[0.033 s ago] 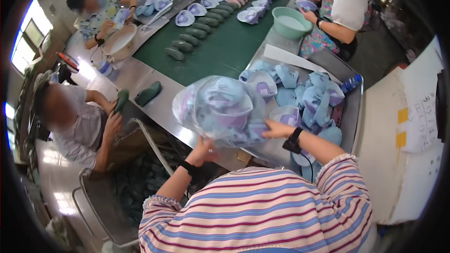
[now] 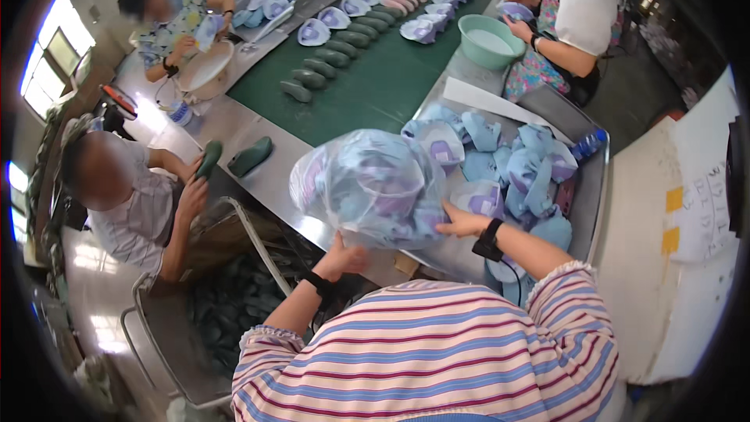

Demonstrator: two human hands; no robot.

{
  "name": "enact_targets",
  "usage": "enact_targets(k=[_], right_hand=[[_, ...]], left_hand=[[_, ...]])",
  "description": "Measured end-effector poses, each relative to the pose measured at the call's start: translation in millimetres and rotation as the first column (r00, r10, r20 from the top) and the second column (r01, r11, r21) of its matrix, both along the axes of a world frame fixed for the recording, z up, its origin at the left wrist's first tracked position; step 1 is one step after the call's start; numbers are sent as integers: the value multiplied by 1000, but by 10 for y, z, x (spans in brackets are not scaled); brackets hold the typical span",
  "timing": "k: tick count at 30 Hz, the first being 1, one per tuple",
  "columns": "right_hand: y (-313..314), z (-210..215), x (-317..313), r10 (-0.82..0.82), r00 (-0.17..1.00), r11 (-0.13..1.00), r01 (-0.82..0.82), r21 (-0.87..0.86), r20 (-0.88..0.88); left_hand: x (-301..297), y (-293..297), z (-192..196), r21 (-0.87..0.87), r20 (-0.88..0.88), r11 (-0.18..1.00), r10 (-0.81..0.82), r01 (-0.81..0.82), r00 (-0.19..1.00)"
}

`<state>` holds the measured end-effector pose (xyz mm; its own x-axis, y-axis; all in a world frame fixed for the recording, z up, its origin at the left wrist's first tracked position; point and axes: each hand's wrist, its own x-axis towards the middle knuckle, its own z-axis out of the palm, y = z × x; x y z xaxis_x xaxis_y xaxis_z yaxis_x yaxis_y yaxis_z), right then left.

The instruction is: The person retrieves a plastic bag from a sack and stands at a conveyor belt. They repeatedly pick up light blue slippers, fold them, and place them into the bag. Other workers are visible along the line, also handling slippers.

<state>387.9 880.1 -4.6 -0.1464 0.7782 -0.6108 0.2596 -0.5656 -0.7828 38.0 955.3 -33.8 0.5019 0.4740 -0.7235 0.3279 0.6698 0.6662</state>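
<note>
A clear plastic bag [image 2: 367, 184] bulges with light blue and purple shoe uppers above the near edge of the metal table. My left hand [image 2: 341, 259] pinches the bag's near lower edge, thumb up. On the opposite side, my right hand [image 2: 464, 222] grips the bag with its fingers partly behind the plastic. Right beside it, loose blue and purple shoe uppers [image 2: 531, 168] lie heaped in a metal tray [image 2: 600, 187].
A green belt [image 2: 367, 101] carries rows of dark green shoe lasts [image 2: 332, 57], pink lasts and uppers. At left a co-worker holds a green last [image 2: 208, 160] over a bin of lasts [image 2: 234, 305]. Two others work farther off near basins [image 2: 491, 43]. A blue-capped bottle [image 2: 590, 143] lies in the tray.
The scene has shifted slightly in the picture. My hands keep their places on the bag, and its plastic looks less blurred. The left co-worker's green last has risen a little.
</note>
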Motion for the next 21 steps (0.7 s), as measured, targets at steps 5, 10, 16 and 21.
enact_targets(k=[5, 10, 16, 21], right_hand=[[77, 98, 385, 62, 905, 977, -141, 158, 420], [343, 442, -59, -51, 906, 767, -234, 598, 420], [495, 608, -756, -131, 786, 563, -442, 698, 604], [501, 675, -364, -179, 828, 648, -306, 698, 531]], left_hand=[[-240, 330, -91, 518, -210, 855, 176, -44, 962], [-370, 480, -264, 567, -293, 818, 85, 101, 952], [127, 788, -103, 799, -317, 585, 218, 137, 923], [657, 738, 1504, 796, 248, 570, 0, -204, 969]])
